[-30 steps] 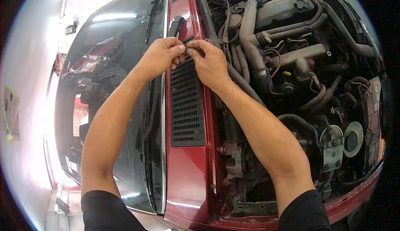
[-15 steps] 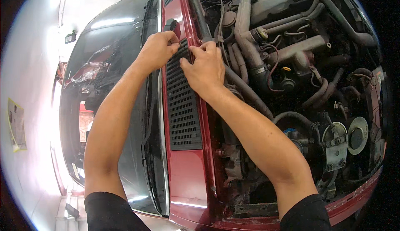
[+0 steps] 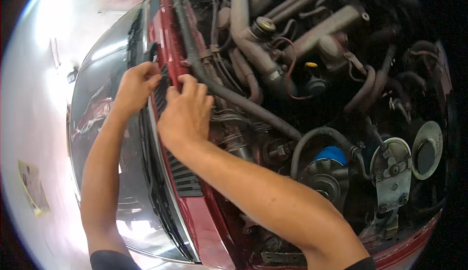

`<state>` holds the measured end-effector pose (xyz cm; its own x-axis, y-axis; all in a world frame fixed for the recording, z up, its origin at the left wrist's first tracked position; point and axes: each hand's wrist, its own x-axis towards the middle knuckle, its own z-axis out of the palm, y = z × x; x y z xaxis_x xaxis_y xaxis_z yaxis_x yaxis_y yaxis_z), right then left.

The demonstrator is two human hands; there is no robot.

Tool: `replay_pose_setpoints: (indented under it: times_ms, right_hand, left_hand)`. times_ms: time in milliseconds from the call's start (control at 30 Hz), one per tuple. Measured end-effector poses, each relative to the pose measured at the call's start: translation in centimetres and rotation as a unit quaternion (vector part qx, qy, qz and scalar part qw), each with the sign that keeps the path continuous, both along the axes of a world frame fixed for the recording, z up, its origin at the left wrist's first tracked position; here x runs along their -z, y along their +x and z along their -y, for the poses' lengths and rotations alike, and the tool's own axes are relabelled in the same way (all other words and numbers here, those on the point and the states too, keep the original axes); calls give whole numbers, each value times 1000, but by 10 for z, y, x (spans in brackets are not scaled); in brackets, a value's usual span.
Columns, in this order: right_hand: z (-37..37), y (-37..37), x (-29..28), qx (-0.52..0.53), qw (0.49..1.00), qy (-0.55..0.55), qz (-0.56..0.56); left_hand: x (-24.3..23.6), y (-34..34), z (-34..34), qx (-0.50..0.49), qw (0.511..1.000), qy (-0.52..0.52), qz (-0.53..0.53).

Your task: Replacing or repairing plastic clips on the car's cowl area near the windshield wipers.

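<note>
A black slatted cowl vent grille [image 3: 185, 181] lies in the red cowl panel [image 3: 206, 226] between windshield and engine bay. My left hand [image 3: 136, 87] is at the grille's far end, thumb and fingers pinched together; whatever is between them is too small to make out. Close beside it, my right hand [image 3: 186, 114] covers the middle of the grille. Its fingers are bent down toward the red edge, and their tips are partly hidden, so what they grip does not show. A black wiper arm base [image 3: 151, 50] sits just beyond my left hand.
The dark windshield [image 3: 105, 138] is on the left, with a wiper [image 3: 155, 192] along its edge. On the right the open engine bay holds a long hose [image 3: 243, 102], metal pipes, a filler cap [image 3: 264, 25], a blue-topped round part [image 3: 331, 154] and a round horn-like part [image 3: 427, 150].
The view has shifted, so the car and both hands appear farther left and lower. Both hands remain at the far part of the grille, with the right hand covering more of it.
</note>
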<state>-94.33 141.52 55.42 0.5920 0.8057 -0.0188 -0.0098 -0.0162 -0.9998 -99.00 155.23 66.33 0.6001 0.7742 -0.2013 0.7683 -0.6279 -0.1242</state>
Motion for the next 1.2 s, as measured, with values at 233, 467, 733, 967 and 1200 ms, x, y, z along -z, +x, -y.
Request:
replay_pose_setpoints:
  times_ms: [233,467,733,967,1200]
  right_hand:
    - [-5,-6,-2,0,999,-24,-32]
    - [-6,-3,0,-16,998,-55,-27]
    - [-5,0,-3,-40,998,-53,-20]
    - [-7,0,0,-26,997,-55,-47]
    - [-5,3,-4,-32,996,-62,-60]
  left_hand:
    - [1,7,-5,-4,999,15,-40]
    - [7,10,-7,-72,996,-18,-43]
    - [11,-2,-8,-9,999,8,-33]
    - [13,6,3,35,995,49,-84]
    - [10,13,4,-17,997,29,-70]
